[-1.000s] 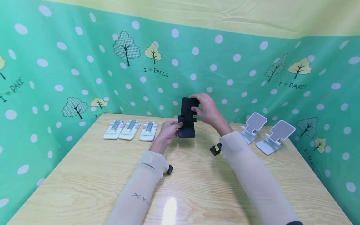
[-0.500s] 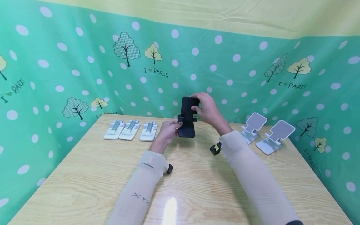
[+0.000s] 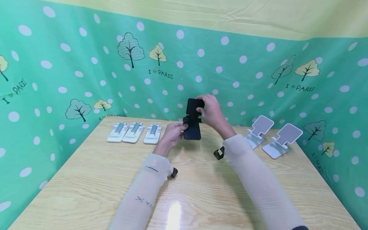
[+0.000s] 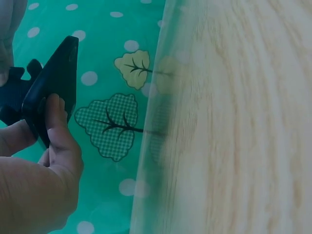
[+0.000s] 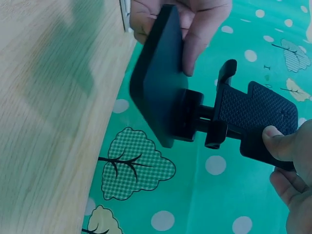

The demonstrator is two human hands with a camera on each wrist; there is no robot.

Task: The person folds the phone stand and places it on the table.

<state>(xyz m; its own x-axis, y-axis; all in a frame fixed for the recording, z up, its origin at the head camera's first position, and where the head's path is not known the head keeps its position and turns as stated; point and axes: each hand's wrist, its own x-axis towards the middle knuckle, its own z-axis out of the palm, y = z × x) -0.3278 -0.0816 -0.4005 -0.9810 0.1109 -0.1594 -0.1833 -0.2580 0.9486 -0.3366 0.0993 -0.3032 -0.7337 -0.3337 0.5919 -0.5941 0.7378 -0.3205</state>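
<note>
The black stand (image 3: 192, 123) is held up above the table (image 3: 95, 179), towards the far edge, in both hands. Taking it as the clock's centre in the head view, the left hand (image 3: 173, 132) is at 8 o'clock, gripping the base (image 5: 156, 73) between thumb and fingers, and the right hand (image 3: 212, 110) is at 2 o'clock, pinching the upper plate (image 5: 261, 114) with its thumb on the textured face. The right wrist view shows these 2 parts joined by a narrow neck (image 5: 205, 119), with 2 hooks (image 5: 227, 73) jutting out beside it. At 9 o'clock, 3 white stands (image 3: 133, 135) lie folded on the table in a row, the rightmost set apart from the other 2. At 3 o'clock are 2 open stands (image 3: 287, 134), their light panels tilted up; the nearer to centre is partly covered by the right sleeve (image 3: 258, 175). The left sleeve (image 3: 143, 191) comes in from 7 o'clock. A green dotted curtain (image 3: 207, 60) hangs at 12 o'clock, and a bright reflection (image 3: 174, 214) lies on the table at 6 o'clock.
</note>
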